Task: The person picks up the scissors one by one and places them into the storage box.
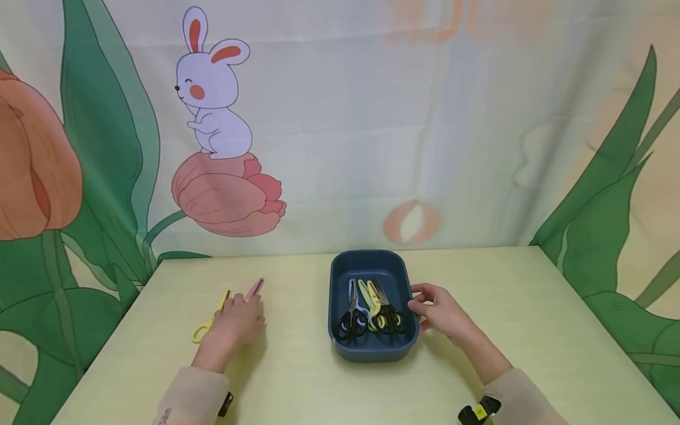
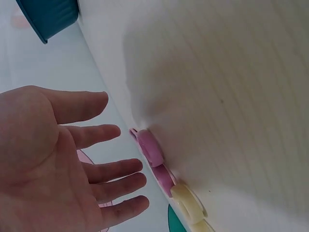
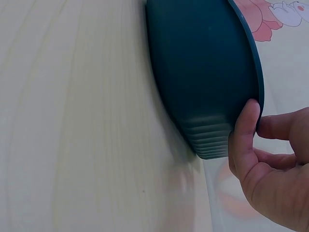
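My left hand (image 1: 239, 321) hovers over the table's left part, its fingers spread and holding nothing in the left wrist view. Just beneath are pink scissors (image 2: 150, 147) and yellow scissors (image 2: 188, 203), lying close together; in the head view the hand partly covers both. A dark blue plastic bin (image 1: 369, 353) stands near the middle of the table. My right hand (image 1: 438, 310) pinches its right rim between thumb and fingers, as the right wrist view shows. Inside the bin lie several scissors, including black-handled scissors (image 1: 344, 326) and yellow-green scissors (image 1: 372, 295).
Pale wood-grain tabletop (image 1: 297, 330) lies between the left hand and the bin. A printed curtain (image 1: 340, 147) with a rabbit and tulips hangs along the table's back edge and continues at both sides.
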A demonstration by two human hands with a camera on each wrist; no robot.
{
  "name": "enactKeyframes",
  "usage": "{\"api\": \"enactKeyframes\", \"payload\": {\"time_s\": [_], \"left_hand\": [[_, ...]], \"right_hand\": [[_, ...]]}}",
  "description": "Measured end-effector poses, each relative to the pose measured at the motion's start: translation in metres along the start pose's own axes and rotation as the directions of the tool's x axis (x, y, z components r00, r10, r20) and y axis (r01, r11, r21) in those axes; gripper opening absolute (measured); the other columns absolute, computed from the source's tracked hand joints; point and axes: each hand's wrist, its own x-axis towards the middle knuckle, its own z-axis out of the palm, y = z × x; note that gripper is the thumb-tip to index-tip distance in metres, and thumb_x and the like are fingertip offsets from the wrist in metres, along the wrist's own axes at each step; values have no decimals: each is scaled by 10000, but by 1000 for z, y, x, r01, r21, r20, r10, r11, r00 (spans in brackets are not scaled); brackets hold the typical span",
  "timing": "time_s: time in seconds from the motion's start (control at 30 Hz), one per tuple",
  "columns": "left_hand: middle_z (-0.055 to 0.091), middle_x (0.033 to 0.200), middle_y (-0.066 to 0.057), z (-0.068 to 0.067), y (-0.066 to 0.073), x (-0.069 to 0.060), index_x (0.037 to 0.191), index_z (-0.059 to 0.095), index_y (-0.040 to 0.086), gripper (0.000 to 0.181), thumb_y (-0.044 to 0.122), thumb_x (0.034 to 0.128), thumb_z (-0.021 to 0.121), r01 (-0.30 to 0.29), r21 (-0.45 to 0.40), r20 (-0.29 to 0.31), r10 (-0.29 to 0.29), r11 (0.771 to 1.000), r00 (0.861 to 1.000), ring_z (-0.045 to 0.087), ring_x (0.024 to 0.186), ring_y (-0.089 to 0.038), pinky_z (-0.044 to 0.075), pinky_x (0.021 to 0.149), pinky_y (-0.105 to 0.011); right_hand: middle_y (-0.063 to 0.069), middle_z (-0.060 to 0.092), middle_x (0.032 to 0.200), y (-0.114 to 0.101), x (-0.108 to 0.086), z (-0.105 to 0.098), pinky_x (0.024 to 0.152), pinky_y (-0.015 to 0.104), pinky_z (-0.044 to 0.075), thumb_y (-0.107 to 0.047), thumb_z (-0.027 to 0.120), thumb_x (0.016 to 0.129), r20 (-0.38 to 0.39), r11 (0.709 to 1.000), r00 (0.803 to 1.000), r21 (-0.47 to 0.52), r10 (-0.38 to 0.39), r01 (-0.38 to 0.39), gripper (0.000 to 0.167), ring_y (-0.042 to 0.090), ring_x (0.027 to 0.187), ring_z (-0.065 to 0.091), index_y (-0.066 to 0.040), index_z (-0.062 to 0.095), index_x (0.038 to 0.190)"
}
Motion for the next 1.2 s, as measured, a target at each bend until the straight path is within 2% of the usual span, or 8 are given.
{"api": "enactKeyframes", "payload": {"time_s": [0.2, 0.37, 0.5, 0.73, 0.83, 1.0, 1.2], "left_hand": [[540, 1236, -323, 1, -3, 2, 1236, 601, -83, 350, 184, 1011, 573, -28, 31, 17, 27, 999, 999, 496, 1199, -536, 366, 975, -746], [552, 1204, -285, 2, -2, 3, 1146, 636, -53, 306, 216, 1004, 605, -27, 25, 16, 27, 999, 1000, 508, 1174, -500, 381, 967, -730], [543, 1212, -300, 3, -1, 2, 1116, 650, -68, 310, 220, 1000, 635, -20, 27, 10, 20, 999, 1000, 490, 1178, -511, 393, 967, -721], [480, 1260, -414, 1, 0, -3, 1322, 511, -152, 452, 160, 1003, 582, 10, 22, 23, -10, 1000, 1000, 414, 1254, -602, 316, 1035, -736], [506, 1230, -418, 0, 1, -4, 1316, 508, -139, 427, 130, 990, 569, 13, 46, 39, -15, 999, 999, 448, 1217, -615, 312, 1037, -734], [539, 1136, -374, 0, 2, -2, 1224, 563, -96, 319, 105, 979, 601, -30, 70, 22, 29, 997, 999, 515, 1112, -586, 400, 965, -720], [544, 989, -282, 2, 1, -2, 1026, 602, -63, 155, 68, 953, 640, -84, 66, -34, 86, 994, 996, 556, 937, -484, 494, 847, -618]], "right_hand": [[176, 535, 1022, -2, -1, 0, 557, 309, 568, 13, 555, 1025, 4, 1000, 1000, 2, -15, 15, 431, 197, 714, 600, 168, 430, 1407], [175, 532, 1019, -4, -2, -1, 551, 298, 563, 16, 547, 1026, 8, 1000, 1000, 4, -24, 24, 438, 187, 703, 597, 179, 416, 1411], [180, 540, 1030, -3, -1, 0, 553, 303, 564, 12, 557, 1029, -1, 1000, 1000, 0, -10, 10, 431, 194, 712, 601, 160, 433, 1414], [180, 544, 1033, 0, 0, 0, 558, 318, 571, 6, 568, 1029, -2, 1000, 1000, -3, -6, 6, 424, 204, 724, 609, 153, 448, 1408], [178, 543, 1035, 1, 0, 0, 561, 320, 573, -4, 572, 1033, -3, 1000, 1000, -5, -1, 1, 425, 208, 735, 607, 144, 452, 1413], [178, 542, 1039, 0, 0, -1, 561, 325, 571, -5, 569, 1035, -6, 1000, 1000, -5, -4, 4, 427, 211, 739, 598, 142, 449, 1417], [183, 548, 1042, 0, -1, -1, 566, 331, 577, -1, 562, 1036, -5, 1000, 1000, -13, -9, 9, 422, 207, 738, 603, 146, 449, 1416]]}}
